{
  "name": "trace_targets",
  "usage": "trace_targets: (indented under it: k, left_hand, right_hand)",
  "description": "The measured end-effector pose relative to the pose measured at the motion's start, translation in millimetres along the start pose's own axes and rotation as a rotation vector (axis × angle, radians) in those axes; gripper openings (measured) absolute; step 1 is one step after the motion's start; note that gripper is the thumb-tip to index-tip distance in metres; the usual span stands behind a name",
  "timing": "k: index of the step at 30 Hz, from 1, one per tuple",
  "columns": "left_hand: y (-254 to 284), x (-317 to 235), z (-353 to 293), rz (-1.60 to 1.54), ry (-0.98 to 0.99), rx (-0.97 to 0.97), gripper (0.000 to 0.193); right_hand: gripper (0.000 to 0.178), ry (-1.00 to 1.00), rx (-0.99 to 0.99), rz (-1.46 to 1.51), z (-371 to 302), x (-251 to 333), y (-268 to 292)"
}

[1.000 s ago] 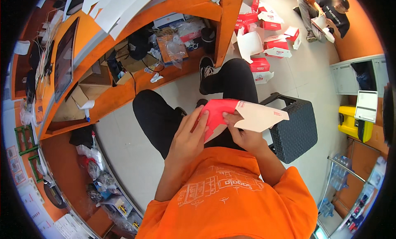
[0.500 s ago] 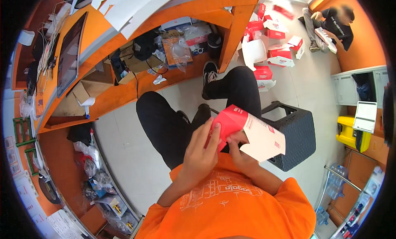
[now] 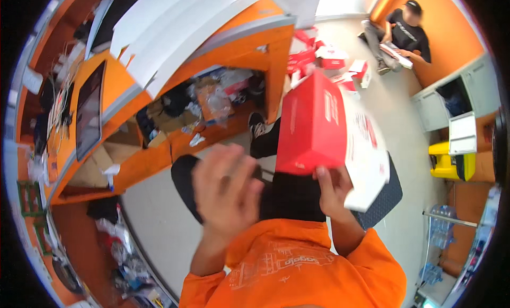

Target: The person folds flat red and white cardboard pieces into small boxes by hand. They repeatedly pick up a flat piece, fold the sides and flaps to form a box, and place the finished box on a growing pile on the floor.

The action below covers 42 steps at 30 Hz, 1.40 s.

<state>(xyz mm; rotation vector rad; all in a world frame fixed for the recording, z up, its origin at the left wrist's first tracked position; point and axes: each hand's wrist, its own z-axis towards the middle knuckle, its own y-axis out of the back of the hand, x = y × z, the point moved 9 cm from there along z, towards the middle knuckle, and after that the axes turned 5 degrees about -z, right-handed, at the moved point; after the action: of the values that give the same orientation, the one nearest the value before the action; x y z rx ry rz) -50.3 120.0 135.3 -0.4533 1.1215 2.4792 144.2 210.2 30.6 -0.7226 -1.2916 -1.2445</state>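
Observation:
A red and white cardboard box (image 3: 313, 125) is held up over my lap, its white flaps spread toward the right. My right hand (image 3: 334, 191) grips its lower edge, the thumb on the near side and the other fingers partly hidden behind the card. Apart from the box, to its left, my left hand (image 3: 226, 188) is raised and blurred by motion. Its fingers look loosely spread, with nothing in them.
Several similar red and white boxes (image 3: 332, 58) lie on the floor ahead, near a seated person (image 3: 406, 37) holding a white piece. A dark textured stool (image 3: 385, 199) stands at my right. An orange desk (image 3: 249, 42) with white sheets (image 3: 175, 29) is at the left.
My left hand has let go of the box and moved left. My right hand has raised the box, turning its red side up. The view has shifted a little.

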Motion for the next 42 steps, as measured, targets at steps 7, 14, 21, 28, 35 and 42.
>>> trace_targets:
  k: [7,14,21,28,35,42]
  left_hand:
    - [43,76,104,0.344,0.018,-0.11,0.033]
    - [25,135,121,0.417,0.075,0.208,0.037]
    - [37,141,132,0.201,0.124,0.332,0.033]
    - [50,158,138,0.343,0.132,0.244,0.027]
    - [138,163,158,0.621,0.039,-0.313,0.03]
    - [164,75,41,0.716,-0.229,-0.348,0.033]
  right_hand:
    - [0.029,0.04,-0.435,-0.585,163,-129,46]
    - [0.039,0.159,-0.164,-0.792,44,-117,-51]
    - [0.041,0.054,-0.074,-0.609,54,-143,-41]
    - [0.038,0.013,-0.055,-0.613,55,-141,-43]
    - [0.038,0.022,-0.078,-0.575,53,-146,-40]
    - [0.036,0.032,-0.085,-0.535,51,-140,-45]
